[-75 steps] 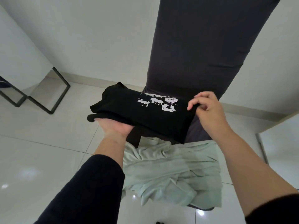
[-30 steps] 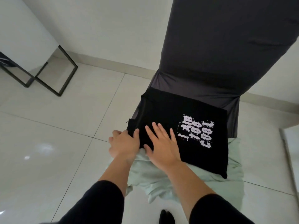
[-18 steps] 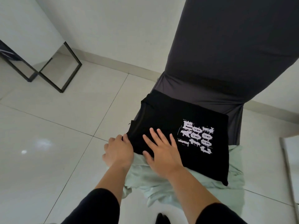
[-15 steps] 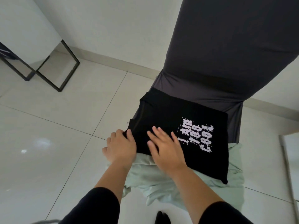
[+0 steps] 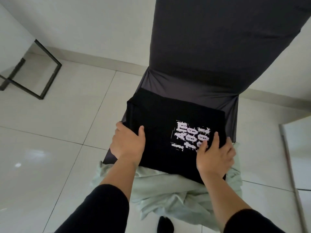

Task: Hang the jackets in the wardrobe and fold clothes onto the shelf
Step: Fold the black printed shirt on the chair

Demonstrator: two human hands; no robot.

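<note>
My left hand (image 5: 128, 143) and right hand (image 5: 216, 156) clasp the left and right edges of the folded black T-shirt (image 5: 168, 130) on the chair seat (image 5: 230, 111). Soft, light and floppy, it needs support underneath to hold its fold.

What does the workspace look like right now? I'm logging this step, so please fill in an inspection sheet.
Surface: chair seat under a dark grey cover, on pale floor tiles.
Job's things: folded black T-shirt, white print up, lying on a crumpled pale green garment.
Clutter: nothing seen.
Hands: left hand grips the shirt's left edge; right hand grips its right edge, covering part of the print.
Cables: nothing seen.
Surroundings: white wall, black metal frame at left.
</note>
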